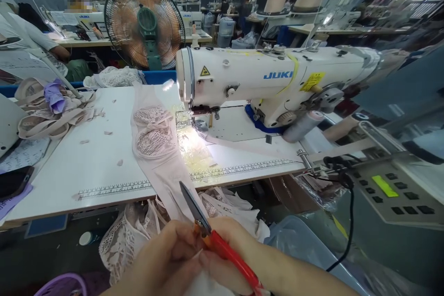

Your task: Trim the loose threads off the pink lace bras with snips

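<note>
A pale pink lace bra (156, 141) lies on the table left of the needle, its band running down over the front edge towards my hands. My left hand (166, 254) is closed, pinching pale fabric near the bottom of the view. My right hand (239, 245) is wrapped round red-handled scissors (227, 249), with the dark blades pointing up and left above the band. The fingertips of both hands meet at the fabric; the exact spot between them is partly hidden. More lace bras (128, 236) hang below the table edge, behind my hands.
A white JUKI sewing machine (243, 69) stands on the table (93, 162), lamp lit. Straps and lavender cloth (54, 96) lie left, near a phone (15, 182). A fan (144, 23) is behind. Right are a control panel (391, 189) and a clear plastic bin (305, 245).
</note>
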`<state>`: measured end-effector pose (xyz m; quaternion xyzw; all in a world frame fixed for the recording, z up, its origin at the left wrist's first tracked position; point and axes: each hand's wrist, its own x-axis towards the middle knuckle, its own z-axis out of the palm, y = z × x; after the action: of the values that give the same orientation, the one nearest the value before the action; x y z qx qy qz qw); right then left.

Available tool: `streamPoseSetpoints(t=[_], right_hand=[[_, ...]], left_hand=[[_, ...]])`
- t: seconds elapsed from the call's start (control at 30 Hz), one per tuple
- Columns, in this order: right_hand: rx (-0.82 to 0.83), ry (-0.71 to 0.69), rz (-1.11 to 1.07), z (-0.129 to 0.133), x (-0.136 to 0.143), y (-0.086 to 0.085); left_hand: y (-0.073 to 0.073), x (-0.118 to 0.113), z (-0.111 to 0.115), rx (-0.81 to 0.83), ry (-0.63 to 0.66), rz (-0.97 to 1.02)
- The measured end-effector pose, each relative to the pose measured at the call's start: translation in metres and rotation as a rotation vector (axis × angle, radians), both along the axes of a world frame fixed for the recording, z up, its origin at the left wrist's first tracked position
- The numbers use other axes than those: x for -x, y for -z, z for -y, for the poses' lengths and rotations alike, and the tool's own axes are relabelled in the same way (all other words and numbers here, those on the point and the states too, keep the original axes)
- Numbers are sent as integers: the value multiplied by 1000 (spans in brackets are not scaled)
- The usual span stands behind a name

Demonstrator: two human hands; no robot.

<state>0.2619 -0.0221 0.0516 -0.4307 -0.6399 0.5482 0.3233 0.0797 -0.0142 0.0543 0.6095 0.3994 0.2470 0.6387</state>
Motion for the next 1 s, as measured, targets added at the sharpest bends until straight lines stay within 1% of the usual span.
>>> streamPoseSetpoints(t=[0.03,0.1,0.13,0.17,0.2,0.23,0.27,0.33,0.47,0.53,0.6,0.67,0.7,0.73,0.83,0.87,0.93,1.0], right_hand=[[-43,7,13,0,-4,-1],[-170,41,66,1,-17,-2],[-227,73,108,2,-25,-3],[-268,115,161,2,-35,-3],[-289,158,216,3,-44,-3],[-298,198,265,4,-54,-3],[-299,235,308,4,-62,-3],[-285,287,373,5,-75,0],[-257,292,506,3,-87,10],[-287,300,615,0,-87,13],[-342,360,690,-3,-83,13],[-382,414,659,-6,-73,7],[-383,396,596,-6,-66,3],[-368,334,513,-7,-58,-1],[-301,47,281,-7,-32,-9],[-295,-15,237,-8,-24,-10],[-288,-64,205,-9,-15,-7],[-256,-50,198,-11,-14,-4]], left_hand=[[5,2,-3,-136,50,-29],[15,9,-10,-480,127,-164],[20,14,-15,-647,140,-258],[24,21,-20,-779,146,-354],[27,28,-24,-860,149,-448],[28,34,-29,-898,155,-528],[27,41,-33,-903,167,-592],[21,52,-40,-848,199,-674],[4,62,-47,-672,244,-664],[-4,61,-48,-627,289,-644],[-11,55,-47,-636,324,-633],[-18,45,-45,-680,354,-605],[-22,39,-44,-705,360,-592],[-24,33,-43,-727,366,-578],[-28,17,-41,-784,425,-528],[-27,13,-41,-805,446,-522],[-24,10,-43,-862,491,-519],[-20,15,-47,-935,542,-527]])
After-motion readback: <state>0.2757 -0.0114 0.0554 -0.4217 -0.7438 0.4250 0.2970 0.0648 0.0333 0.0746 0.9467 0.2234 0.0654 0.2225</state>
